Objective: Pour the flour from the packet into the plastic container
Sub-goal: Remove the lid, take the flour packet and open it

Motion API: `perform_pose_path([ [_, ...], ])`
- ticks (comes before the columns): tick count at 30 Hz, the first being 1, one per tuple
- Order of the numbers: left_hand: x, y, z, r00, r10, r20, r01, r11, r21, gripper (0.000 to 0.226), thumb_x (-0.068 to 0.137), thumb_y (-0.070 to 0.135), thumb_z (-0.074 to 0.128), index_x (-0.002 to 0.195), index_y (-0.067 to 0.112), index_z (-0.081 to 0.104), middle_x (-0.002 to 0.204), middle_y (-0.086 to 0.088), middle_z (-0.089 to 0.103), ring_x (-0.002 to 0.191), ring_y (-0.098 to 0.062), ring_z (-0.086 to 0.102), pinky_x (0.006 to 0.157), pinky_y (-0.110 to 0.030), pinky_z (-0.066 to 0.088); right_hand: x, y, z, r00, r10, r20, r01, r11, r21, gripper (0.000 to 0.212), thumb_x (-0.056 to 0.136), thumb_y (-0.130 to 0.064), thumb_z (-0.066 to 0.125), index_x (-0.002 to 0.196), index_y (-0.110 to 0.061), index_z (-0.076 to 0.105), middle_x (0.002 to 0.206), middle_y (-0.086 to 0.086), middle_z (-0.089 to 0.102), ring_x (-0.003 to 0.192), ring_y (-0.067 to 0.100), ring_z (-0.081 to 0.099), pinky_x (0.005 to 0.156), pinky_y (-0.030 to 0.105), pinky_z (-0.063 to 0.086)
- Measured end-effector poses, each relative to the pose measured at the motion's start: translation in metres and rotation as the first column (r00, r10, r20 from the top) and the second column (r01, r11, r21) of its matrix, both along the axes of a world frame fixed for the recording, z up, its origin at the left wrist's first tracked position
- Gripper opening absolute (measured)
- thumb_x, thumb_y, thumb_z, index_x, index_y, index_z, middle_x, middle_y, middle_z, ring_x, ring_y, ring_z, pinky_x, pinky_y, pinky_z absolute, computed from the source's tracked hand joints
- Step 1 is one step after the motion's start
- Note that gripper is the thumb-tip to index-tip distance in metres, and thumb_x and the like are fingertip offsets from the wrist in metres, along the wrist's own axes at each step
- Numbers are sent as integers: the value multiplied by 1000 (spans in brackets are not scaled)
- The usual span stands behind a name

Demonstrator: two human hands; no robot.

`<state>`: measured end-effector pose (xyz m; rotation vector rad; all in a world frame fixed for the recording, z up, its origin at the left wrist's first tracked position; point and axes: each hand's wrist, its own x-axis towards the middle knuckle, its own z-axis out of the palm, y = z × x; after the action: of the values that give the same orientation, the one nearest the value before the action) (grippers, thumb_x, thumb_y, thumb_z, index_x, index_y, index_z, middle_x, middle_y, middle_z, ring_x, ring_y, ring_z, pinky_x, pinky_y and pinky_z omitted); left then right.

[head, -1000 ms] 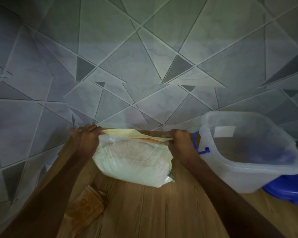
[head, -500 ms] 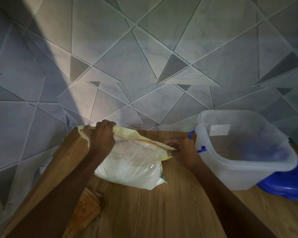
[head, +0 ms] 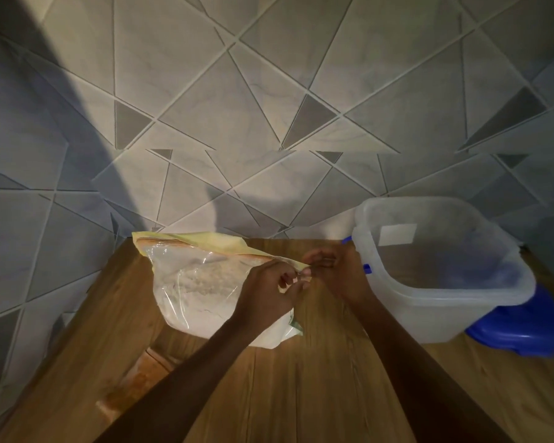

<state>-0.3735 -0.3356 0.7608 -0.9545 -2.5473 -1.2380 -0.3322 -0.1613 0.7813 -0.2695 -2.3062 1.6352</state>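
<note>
Both hands pinch one corner of a clear, yellow-topped plastic flour packet [head: 202, 282] on a wooden table [head: 317, 378]: left hand [head: 269, 292], right hand [head: 333, 273]. A translucent square plastic container [head: 442, 302] (open) stands just right.

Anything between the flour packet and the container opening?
Nothing visible. The flour packet sits left of the plastic container, which is open, its blue lid beside it. Only bare wooden table and both hands, left hand and right hand at the packet's corner, lie between.
</note>
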Motion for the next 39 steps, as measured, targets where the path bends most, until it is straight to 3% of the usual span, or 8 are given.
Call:
perform_pose_path([
  [8, 5, 8, 0, 970, 157, 185, -171, 983, 62, 11, 85, 27, 80, 78, 22, 72, 76, 19, 67, 68, 2, 64, 65, 0, 45, -4, 1, -7, 985, 116, -131, -109, 992, 66, 25, 82, 9, 71, 87, -16, 74, 85, 2, 76, 76, 5, 73, 73, 23, 61],
  [13, 5, 2, 2, 980, 130, 154, -143, 987, 79, 11, 87, 17, 77, 78, 19, 72, 80, 10, 73, 72, -5, 68, 70, -9, 52, -7, 9, 0, 876, 479, -51, -480, 877, -5, 16, 87, -57, 66, 100, -51, 75, 93, -30, 73, 88, -4, 71, 83, 18, 58],
  [15, 6, 0, 6, 982, 101, 161, -120, 986, 116, 11, 87, 7, 75, 81, 17, 71, 81, 6, 74, 74, -7, 70, 70, -9, 52, -12, 9, 8, 797, 604, 6, -604, 797, 28, 21, 90, -54, 61, 109, -59, 68, 103, -37, 69, 97, -11, 67, 89, 11, 53],
  [19, 3, -4, 13, 988, 142, 59, -147, 985, 92, 16, 81, -5, 72, 79, 10, 76, 81, 2, 73, 73, -6, 66, 69, -7, 49, -19, 12, 12, 941, 336, 31, -336, 923, 186, 49, 88, 4, 69, 88, -45, 75, 83, -27, 73, 81, -11, 67, 76, 8, 53],
  [24, -10, -20, 25, 969, 241, -53, -244, 968, -50, 22, 70, -12, 62, 75, 6, 73, 82, -6, 65, 70, -17, 62, 67, -28, 54, -9, -5, 15, 991, 92, -100, -73, 982, 177, 36, 79, -8, 70, 75, -44, 71, 76, -11, 72, 74, 13, 71, 72, 35, 61],
  [29, -45, -69, 38, 898, 424, -114, -436, 894, -108, 24, 63, -12, 62, 71, 7, 73, 76, -7, 63, 69, -29, 64, 67, -22, 39, -9, -14, 29, 998, -12, -66, 33, 942, 334, 25, 86, 6, 65, 84, -17, 75, 76, -5, 71, 66, 6, 62, 67, 9, 51],
  [34, -51, -80, 37, 914, 402, -59, -406, 907, -110, 24, 65, -10, 60, 71, 8, 75, 80, -5, 70, 74, -23, 68, 72, -21, 44, -24, -40, 35, 983, 132, -125, -20, 762, 648, 11, 83, -18, 69, 94, -19, 71, 86, 0, 71, 73, 13, 68, 68, 39, 62],
  [39, -46, -76, 37, 915, 394, -89, -403, 907, -122, 20, 69, -8, 68, 78, 6, 78, 79, -9, 71, 71, -25, 64, 68, -22, 42, -42, -93, 53, 975, 163, 152, -211, 451, 867, 29, 91, -31, 68, 116, -17, 68, 112, 6, 68, 105, 29, 68, 93, 40, 54],
])
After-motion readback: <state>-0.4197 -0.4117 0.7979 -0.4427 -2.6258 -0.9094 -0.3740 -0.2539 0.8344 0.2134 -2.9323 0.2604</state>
